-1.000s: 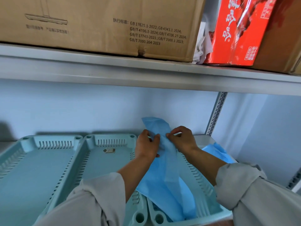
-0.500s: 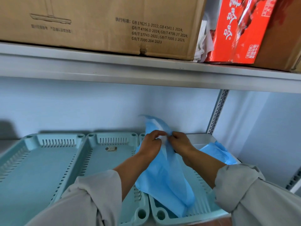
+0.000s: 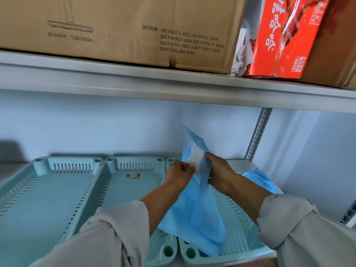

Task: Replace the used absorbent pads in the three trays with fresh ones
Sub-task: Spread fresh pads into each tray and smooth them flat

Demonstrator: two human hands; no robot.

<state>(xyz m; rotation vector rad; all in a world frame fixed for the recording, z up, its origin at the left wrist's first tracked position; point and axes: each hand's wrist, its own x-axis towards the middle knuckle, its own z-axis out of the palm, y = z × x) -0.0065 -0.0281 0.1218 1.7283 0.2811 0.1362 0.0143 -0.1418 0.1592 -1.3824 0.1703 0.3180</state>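
Observation:
Three pale teal trays sit side by side on the lower shelf: the left tray (image 3: 48,189), the middle tray (image 3: 123,189) and the right tray (image 3: 238,245). The left and middle trays hold no pad. A blue absorbent pad (image 3: 196,212) is lifted above the right tray, its lower end hanging into it. My left hand (image 3: 178,175) pinches the pad's upper left edge. My right hand (image 3: 218,173) grips the upper right edge close by. Between the hands the pad's white inner side (image 3: 195,158) shows.
More blue pads (image 3: 260,180) lie on the shelf right of the trays, behind my right arm. A metal shelf (image 3: 173,83) overhead carries a large cardboard box (image 3: 115,29) and a red carton (image 3: 285,39). A slotted upright (image 3: 257,135) stands at the back right.
Both hands have parted the pad's top edge, so its white inner side now shows. The hands shifted slightly right and the pad's top corner stands higher.

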